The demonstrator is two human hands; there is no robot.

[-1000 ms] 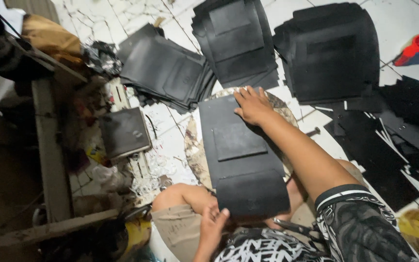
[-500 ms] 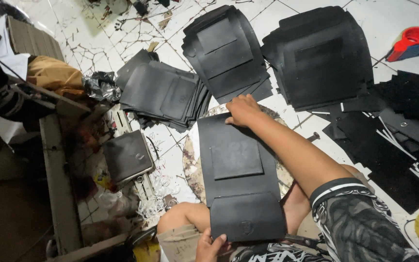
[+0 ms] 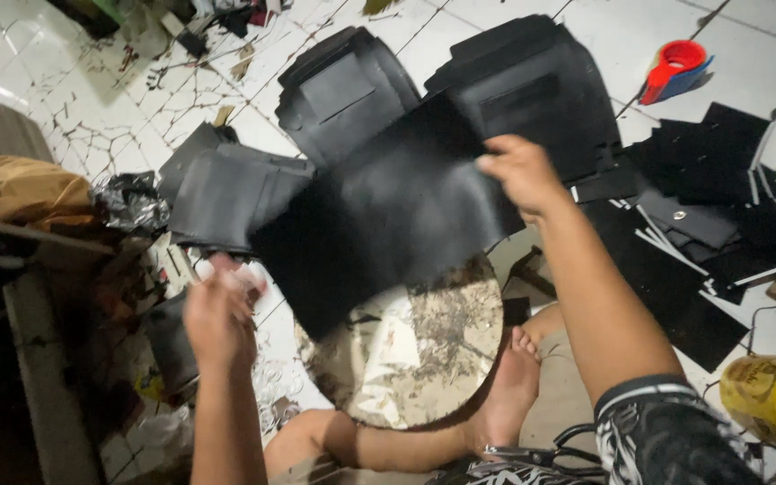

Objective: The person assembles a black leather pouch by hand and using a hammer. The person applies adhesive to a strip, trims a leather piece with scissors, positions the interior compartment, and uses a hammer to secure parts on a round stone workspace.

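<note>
Item in hand: a large black sheet of leather-like material (image 3: pixel 388 216), roughly rectangular, is held up in the air above a round, stained work board (image 3: pixel 424 359) lying on the white tiled floor (image 3: pixel 765 27).
Right hand: the right hand (image 3: pixel 518 171) is closed on the sheet's upper right edge in a pinch; the sheet hangs from this one hold.
Left hand: the left hand (image 3: pixel 217 314) is seen near the sheet's lower left corner, blurred; it cannot be told whether it is open or closed, nor whether the sheet is touched.
Weight: judged light, since one pinch at an edge carries the whole piece.
Stiffness: judged pliable but with some body; the panel bows and sags toward its free corner without folding over.
Surface: matt to faintly glossy; judged smooth enough to slide if pinched loosely.
Fragility: none evident; creasing is the likelier harm.
Recommended hold: two opposite edges or corners, so the panel is kept flat.
Surroundings: stacks of similar black cut panels (image 3: pixel 343 90) lie beyond on the floor; a yellow can (image 3: pixel 770 404) stands at the lower right.
</note>
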